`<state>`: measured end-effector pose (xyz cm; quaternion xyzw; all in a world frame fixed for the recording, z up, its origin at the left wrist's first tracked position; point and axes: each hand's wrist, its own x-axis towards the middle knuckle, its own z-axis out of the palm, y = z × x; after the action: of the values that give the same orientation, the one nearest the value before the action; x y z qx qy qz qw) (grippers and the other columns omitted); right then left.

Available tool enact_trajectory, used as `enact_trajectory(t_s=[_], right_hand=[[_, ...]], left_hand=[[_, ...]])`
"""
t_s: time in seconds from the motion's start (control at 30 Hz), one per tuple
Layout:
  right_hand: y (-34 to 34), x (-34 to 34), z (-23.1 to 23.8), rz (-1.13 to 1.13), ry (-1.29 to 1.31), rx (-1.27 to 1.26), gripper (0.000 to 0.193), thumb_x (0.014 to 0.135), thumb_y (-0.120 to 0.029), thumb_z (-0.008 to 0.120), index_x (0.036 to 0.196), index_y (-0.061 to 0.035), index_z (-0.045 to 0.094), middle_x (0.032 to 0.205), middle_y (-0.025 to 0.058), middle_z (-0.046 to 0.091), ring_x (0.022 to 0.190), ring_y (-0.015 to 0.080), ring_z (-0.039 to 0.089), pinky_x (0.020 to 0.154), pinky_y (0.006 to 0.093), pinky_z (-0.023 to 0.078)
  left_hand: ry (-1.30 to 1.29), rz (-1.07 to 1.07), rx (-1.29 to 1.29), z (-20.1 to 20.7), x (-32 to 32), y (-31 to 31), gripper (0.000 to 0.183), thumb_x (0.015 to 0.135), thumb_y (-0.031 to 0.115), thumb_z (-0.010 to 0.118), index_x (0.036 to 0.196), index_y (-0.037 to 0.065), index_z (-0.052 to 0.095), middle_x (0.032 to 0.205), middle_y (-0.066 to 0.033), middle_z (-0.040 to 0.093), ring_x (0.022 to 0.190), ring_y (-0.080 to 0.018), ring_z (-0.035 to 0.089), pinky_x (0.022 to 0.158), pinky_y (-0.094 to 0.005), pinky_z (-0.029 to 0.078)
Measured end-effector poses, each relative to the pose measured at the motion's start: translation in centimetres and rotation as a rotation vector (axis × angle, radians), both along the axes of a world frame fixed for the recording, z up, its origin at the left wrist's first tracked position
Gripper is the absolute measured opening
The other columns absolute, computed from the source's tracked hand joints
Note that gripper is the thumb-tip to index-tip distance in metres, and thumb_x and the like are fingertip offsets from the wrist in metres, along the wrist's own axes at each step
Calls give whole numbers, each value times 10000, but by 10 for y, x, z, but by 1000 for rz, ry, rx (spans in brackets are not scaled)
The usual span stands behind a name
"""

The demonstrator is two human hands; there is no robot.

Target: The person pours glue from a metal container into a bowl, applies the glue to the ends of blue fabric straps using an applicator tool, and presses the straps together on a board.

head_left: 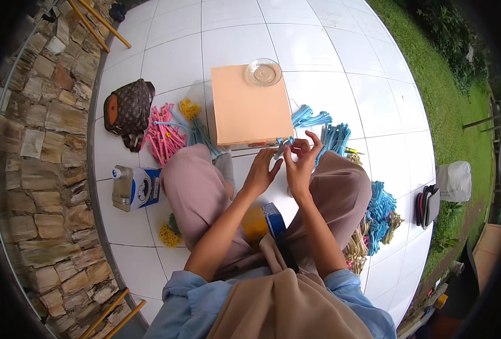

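Nearest: blue sleeves and a tan cloth at the near edge; both forearms reach away over pink-trousered crossed legs (197, 192); a blue and yellow packet (266, 220) lies in the lap between the forearms.

Left hand (260, 171): fingers together and slightly curled, tips raised toward a small light-blue strip (283, 142); whether they touch it cannot be told.
Right hand (301, 164): thumb and forefinger pinched together on the same strip, other fingers spread apart above; strip sits just at the near edge of the orange board (247, 104), between the two hands.

Near left on the white tiled floor (329, 62): yellow bits (168, 234) beside the knee; a blue and white carton (134, 187) lying on its side.
Near right: a heap of blue and straw-coloured strips (377, 217) against the right knee; further right a dark flat item (427, 204) and a pale bag (455, 181) at the tile edge.

Middle: pink strips (163, 138) left of the board; teal strips (199, 135) and a small yellow cluster (189, 108) just beside them; light-blue bundles (324, 127) right of the board.
Further left: brown patterned handbag (129, 107); stone wall (36, 147) along the left edge.

Far: clear glass dish (263, 72) on the far right corner of the board; grass (448, 85) beyond the tiles at right.
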<state>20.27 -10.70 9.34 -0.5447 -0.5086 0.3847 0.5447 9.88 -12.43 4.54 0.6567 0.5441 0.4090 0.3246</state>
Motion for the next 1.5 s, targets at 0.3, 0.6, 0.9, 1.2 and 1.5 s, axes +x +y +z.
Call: enact_trajectory(t_s=[0.3, 0.6, 0.9, 1.2, 1.5], right_hand=[[16, 31, 140, 276, 148, 353, 581, 803, 43, 619, 1221, -69, 232, 894, 105, 578, 810, 150, 564, 741, 268, 470], [7, 36, 180, 408, 486, 406, 616, 798, 71, 612, 1228, -101, 207, 942, 144, 597, 822, 153, 575, 724, 257, 488], [6, 35, 184, 309, 423, 369, 595, 812, 38, 618, 1247, -77, 228, 990, 175, 609, 875, 180, 604, 807, 300, 472], [10, 41, 161, 433, 456, 89, 550, 894, -146, 562, 1316, -82, 216, 1099, 195, 588, 1005, 217, 565, 972, 372, 346], [8, 33, 152, 428, 393, 140, 513, 853, -51, 590, 1256, -81, 273, 995, 169, 616, 849, 214, 628, 745, 321, 479]], left_hand=[[-375, -7, 260, 173, 2, 17, 159, 870, 42, 548, 1005, -12, 612, 893, -97, 605, 776, -166, 582, 692, -262, 462], [-461, -76, 242, 229, 1, 10, 186, 772, 56, 684, 954, 22, 661, 811, -51, 649, 720, -135, 641, 650, -242, 515], [-132, 107, 475, 249, 12, 7, 156, 710, 34, 729, 831, 9, 634, 779, -62, 659, 663, -158, 657, 591, -249, 512], [-377, 30, 256, 268, 3, 33, 135, 764, 56, 687, 848, -34, 631, 742, -75, 659, 674, -112, 637, 643, -234, 518], [-361, 40, 267, 290, -14, 46, 171, 782, 71, 674, 905, -40, 634, 829, -84, 659, 724, -119, 636, 667, -230, 511]])
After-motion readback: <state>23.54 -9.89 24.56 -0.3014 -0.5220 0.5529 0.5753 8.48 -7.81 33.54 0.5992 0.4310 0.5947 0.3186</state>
